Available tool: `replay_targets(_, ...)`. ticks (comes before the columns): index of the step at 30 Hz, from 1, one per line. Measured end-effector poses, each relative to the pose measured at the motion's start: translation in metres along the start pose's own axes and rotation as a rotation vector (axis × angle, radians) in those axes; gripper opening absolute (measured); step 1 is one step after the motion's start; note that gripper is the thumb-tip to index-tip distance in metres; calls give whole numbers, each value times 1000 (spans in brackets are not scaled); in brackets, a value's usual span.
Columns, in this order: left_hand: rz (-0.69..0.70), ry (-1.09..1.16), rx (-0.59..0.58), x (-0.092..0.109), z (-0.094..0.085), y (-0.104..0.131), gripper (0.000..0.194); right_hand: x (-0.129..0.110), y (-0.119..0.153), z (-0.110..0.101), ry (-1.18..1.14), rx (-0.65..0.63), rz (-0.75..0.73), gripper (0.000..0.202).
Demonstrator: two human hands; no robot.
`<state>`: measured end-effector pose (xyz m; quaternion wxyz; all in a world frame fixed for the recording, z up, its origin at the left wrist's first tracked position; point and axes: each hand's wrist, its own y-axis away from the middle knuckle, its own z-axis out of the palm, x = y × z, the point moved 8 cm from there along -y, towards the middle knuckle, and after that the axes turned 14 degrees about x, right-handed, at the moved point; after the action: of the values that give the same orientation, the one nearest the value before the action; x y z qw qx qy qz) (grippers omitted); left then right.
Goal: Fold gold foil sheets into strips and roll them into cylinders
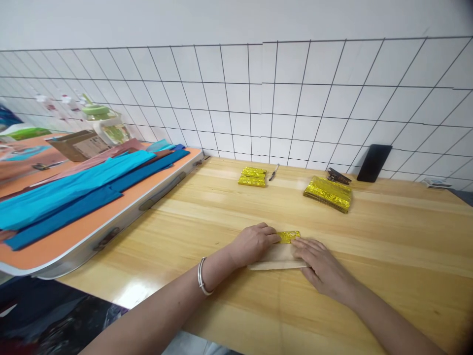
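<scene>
A sheet of pale paper [279,259] with a shiny gold strip [289,237] along its far edge lies on the wooden table. My left hand [255,242] presses on the paper's left part, fingers together and curled over the gold strip's left end. On the right, my right hand [315,259] has its fingers over the strip's right end and the paper's right side, its thumb near the close edge. The paper's two ends are partly hidden under my hands.
Folded gold pieces [252,176] and a pen [274,172] lie behind my hands. A thicker gold stack [328,193], a black clip [338,176] and a black phone [374,162] are back right. An orange-topped case [148,197] on the left bears blue cloth [81,183].
</scene>
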<state>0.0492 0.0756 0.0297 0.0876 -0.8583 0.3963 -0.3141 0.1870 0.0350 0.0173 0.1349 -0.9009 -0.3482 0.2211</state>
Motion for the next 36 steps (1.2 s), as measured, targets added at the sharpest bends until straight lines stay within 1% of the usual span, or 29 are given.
replay_targets(2, -73, 118, 7, 1, -12, 9, 24, 2, 0, -1, -26, 21, 17, 26)
replay_targets(3, -106, 184, -17, 1, -16, 14, 24, 4, 1, -1, -43, 33, 27, 23)
replay_targets(4, -118, 238, -65, 2, -18, 20, 25, 5, 1, -1, -60, 44, 36, 19)
replay_targets(6, -102, 317, -156, 4, -23, 32, 27, 7, 0, 0, -81, 58, 50, 14)
replay_targets(7, -90, 326, -183, 5, -26, 36, 31, 9, 0, 1, -87, 63, 58, 13)
replay_targets(9, -61, 322, -213, 5, -29, 42, 41, 12, 0, 2, -97, 70, 77, 15)
replay_targets(10, -54, 315, -210, 5, -29, 44, 45, 13, -1, 2, -105, 74, 88, 16)
replay_targets(13, -97, 297, -139, 4, -29, 43, 45, 15, -2, 1, -145, 96, 132, 18)
replay_targets(17, -187, 323, -45, 2, -25, 42, 28, 19, -3, -2, -216, 141, 203, 20)
replay_targets(20, -231, 356, 4, 0, -24, 42, 27, 22, -5, -3, -272, 164, 237, 22)
replay_targets(24, -225, 348, -3, 1, -25, 43, 20, 27, -6, -1, -314, 170, 311, 23)
replay_targets(26, -215, 345, -10, 1, -25, 43, 19, 28, -7, -1, -325, 169, 347, 24)
replay_targets(28, -239, 357, 16, -3, -24, 44, 17, 28, -8, -1, -336, 167, 375, 24)
replay_targets(32, -352, 384, 106, -16, -18, 47, 25, 28, -12, -2, -325, 160, 409, 28)
replay_targets(36, -428, 318, 206, -26, -15, 49, 23, 31, -17, -3, -273, 154, 444, 28)
